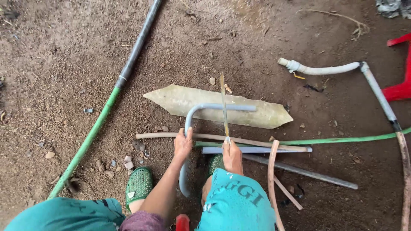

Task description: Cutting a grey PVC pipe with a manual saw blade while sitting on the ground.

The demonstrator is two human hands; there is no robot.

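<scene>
My left hand grips a bent grey plastic pipe at its curve. The pipe's straight arm lies across a flat pale pointed slab on the dirt. My right hand holds the handle end of a thin hacksaw blade, which reaches forward over the pipe's straight arm and the slab. Both hands are close together above several loose pipes and sticks. My green perforated shoe stands below the left hand.
A long green and black pipe runs diagonally at the left. Grey pipes, a thin green pipe and a tan stick lie by my hands. A white elbowed pipe and a red plastic object sit at the right.
</scene>
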